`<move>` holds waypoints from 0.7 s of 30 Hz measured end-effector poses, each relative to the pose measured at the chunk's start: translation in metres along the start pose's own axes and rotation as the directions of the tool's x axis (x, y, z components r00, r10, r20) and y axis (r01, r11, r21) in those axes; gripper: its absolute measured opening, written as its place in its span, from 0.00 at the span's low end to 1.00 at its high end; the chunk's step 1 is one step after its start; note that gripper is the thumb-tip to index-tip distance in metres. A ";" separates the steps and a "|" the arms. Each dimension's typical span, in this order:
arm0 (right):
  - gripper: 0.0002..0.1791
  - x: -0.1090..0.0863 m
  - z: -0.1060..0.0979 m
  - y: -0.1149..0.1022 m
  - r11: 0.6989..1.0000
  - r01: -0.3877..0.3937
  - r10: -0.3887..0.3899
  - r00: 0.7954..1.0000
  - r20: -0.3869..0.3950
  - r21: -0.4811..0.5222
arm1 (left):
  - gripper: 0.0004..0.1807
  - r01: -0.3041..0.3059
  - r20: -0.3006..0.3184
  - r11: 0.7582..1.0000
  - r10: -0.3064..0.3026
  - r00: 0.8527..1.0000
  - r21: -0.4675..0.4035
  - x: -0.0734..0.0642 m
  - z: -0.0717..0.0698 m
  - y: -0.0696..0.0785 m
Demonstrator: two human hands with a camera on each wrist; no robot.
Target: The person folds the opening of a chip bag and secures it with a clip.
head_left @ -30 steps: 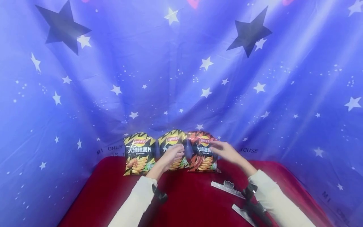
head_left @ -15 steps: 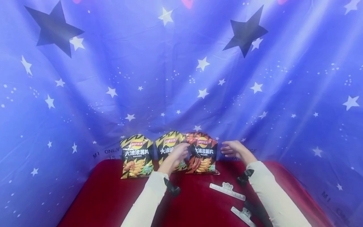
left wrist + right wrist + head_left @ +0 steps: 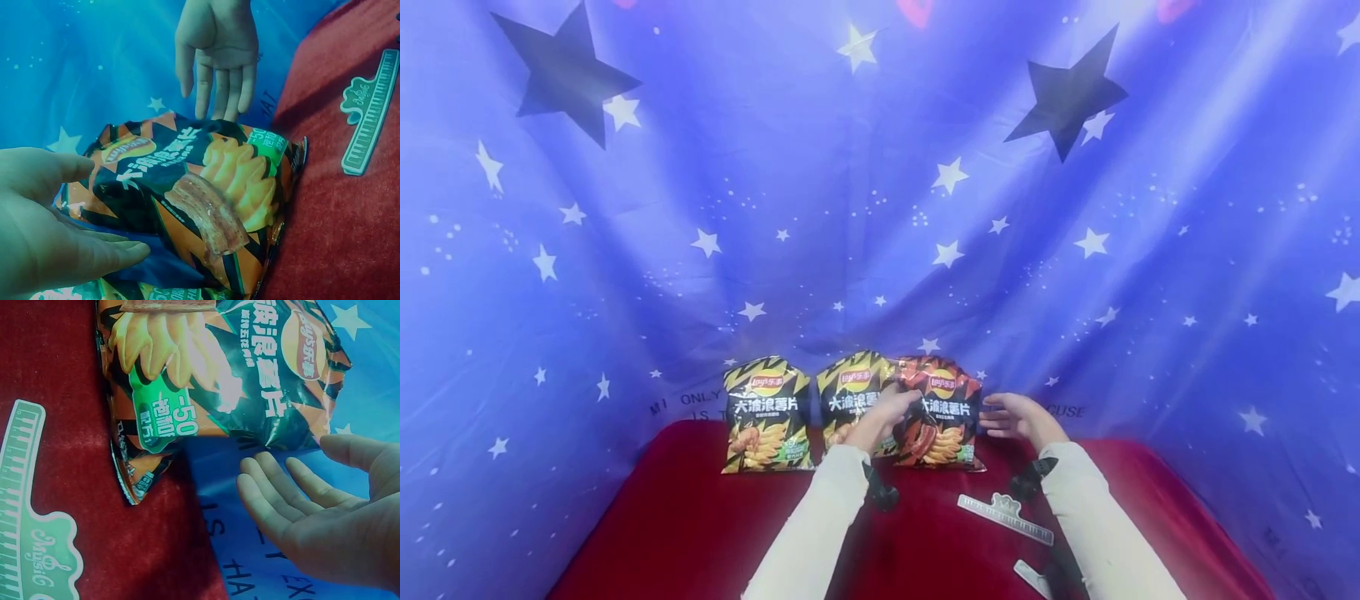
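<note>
Three bags of potato chips stand upright in a row against the cloth in the head view. The red bag of potato chips (image 3: 942, 417) is on the right, between my two hands. My left hand (image 3: 886, 418) is at its left edge, in front of the middle yellow-and-black bag (image 3: 842, 417). In the left wrist view, the thumb (image 3: 72, 166) overlaps the red bag's edge and the fingers (image 3: 119, 253) extend straight below. Near the bag's right edge is my right hand (image 3: 1017, 418), its fingers (image 3: 275, 487) straight and spread, holding nothing.
Another yellow-and-black bag (image 3: 766, 417) stands at the left end. A ruler-shaped clip marked "Music" (image 3: 1006, 518) lies on the red tablecloth (image 3: 700, 533), and a second clip (image 3: 1032, 577) is partly hidden nearer the front. Blue starry cloth (image 3: 820, 167) hangs behind.
My left hand has moved right, from before the middle bag to the red bag's left edge. The right hand left the red bag's right side, then came back close to it, lower down.
</note>
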State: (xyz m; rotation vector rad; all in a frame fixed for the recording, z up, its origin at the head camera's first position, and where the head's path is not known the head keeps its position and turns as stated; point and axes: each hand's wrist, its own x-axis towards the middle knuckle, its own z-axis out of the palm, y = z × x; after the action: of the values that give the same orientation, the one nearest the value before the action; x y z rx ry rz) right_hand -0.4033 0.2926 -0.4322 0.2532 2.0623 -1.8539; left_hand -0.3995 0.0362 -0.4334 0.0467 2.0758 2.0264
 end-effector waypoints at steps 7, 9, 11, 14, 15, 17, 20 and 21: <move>0.31 0.002 -0.003 0.012 1.000 0.002 -0.001 0.999 0.044 -0.021 | 0.38 -0.003 0.000 1.000 0.003 1.000 0.007 0.004 0.003 -0.010; 0.31 0.002 -0.006 0.014 0.999 0.007 -0.005 0.998 0.064 -0.039 | 0.39 -0.002 0.018 1.000 0.003 1.000 -0.004 0.006 0.005 -0.011; 0.30 0.003 -0.009 0.016 0.999 0.015 -0.011 0.997 0.081 -0.048 | 0.40 -0.010 0.038 1.000 0.010 0.999 -0.010 0.006 0.007 -0.012; 0.30 0.005 -0.010 0.018 1.000 0.020 -0.019 0.997 0.079 -0.020 | 0.40 -0.029 0.027 1.000 0.029 0.999 -0.007 0.008 0.006 -0.013; 0.30 0.006 -0.010 0.018 1.000 0.025 -0.024 0.997 0.074 -0.009 | 0.39 -0.040 0.013 0.999 0.040 0.999 0.001 0.008 0.005 -0.013; 0.30 0.007 -0.008 0.017 0.999 0.031 -0.033 0.997 0.067 0.018 | 0.37 -0.058 -0.018 0.998 0.058 0.998 0.003 0.009 0.003 -0.013; 0.31 0.007 -0.006 0.016 0.999 0.038 -0.040 0.997 0.062 0.036 | 0.35 -0.077 -0.064 0.997 0.076 0.995 -0.009 0.009 0.002 -0.013; 0.31 0.006 -0.006 0.015 0.998 0.033 -0.035 0.998 0.051 0.049 | 0.35 -0.083 -0.079 0.996 0.082 0.994 -0.012 0.010 0.003 -0.013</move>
State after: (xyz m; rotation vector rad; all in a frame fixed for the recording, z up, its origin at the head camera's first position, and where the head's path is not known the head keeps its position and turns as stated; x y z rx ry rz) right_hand -0.4040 0.2994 -0.4481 0.1817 2.0013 -1.9122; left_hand -0.4064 0.0404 -0.4473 0.0520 2.1383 2.1245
